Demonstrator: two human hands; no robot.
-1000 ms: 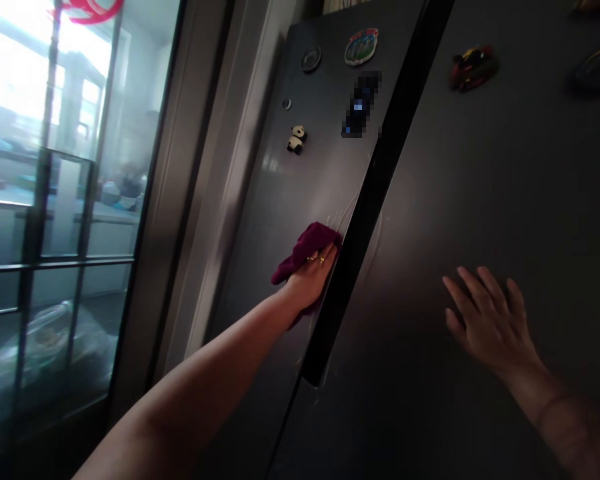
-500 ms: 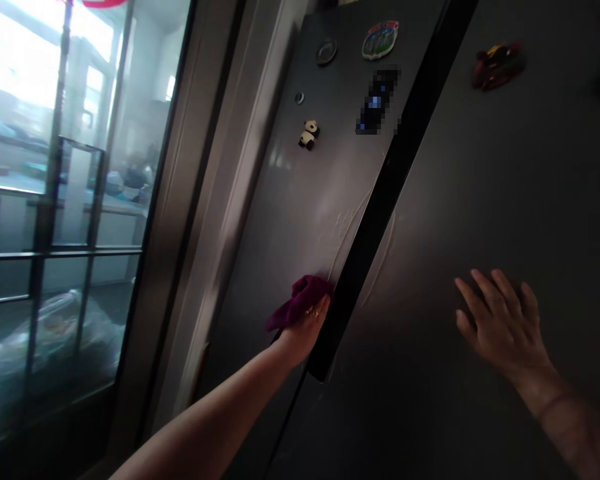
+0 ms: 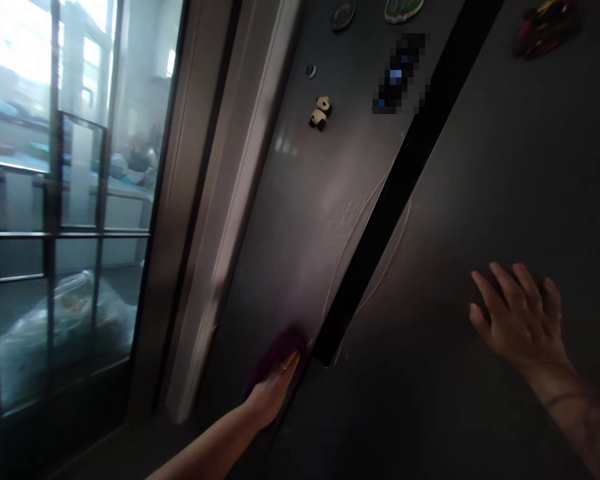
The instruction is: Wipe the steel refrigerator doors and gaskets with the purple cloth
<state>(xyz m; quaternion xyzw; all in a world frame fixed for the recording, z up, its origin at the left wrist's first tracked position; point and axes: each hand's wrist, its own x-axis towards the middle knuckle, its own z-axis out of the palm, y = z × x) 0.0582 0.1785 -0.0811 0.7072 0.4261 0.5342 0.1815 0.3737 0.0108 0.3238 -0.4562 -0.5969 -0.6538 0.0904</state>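
Note:
My left hand (image 3: 275, 387) presses a purple cloth (image 3: 279, 353) against the dark grey left door (image 3: 280, 227) of a fridge, just left of the lower end of the black strip (image 3: 380, 227) between the doors. The cloth is blurred, and most of its fingers' grip is hidden beneath it. Over on the right door (image 3: 430, 373), my right hand (image 3: 523, 320) rests flat with the fingers spread and holds nothing. Thin curved lines and small scratch-like marks show on both sides of the strip.
Higher on the left door sit a panda magnet (image 3: 321, 113), a round magnet (image 3: 343, 13) and a green-edged magnet (image 3: 403, 8). A reddish magnet (image 3: 547, 27) is on the right door. To the left stand a door frame and a glazed door (image 3: 80, 253), with a plastic bag (image 3: 75, 320) behind it.
My left hand has slid down the left door with the cloth, from beside the strip to below its end. My right hand stays flat on the right door. The view has shifted slightly.

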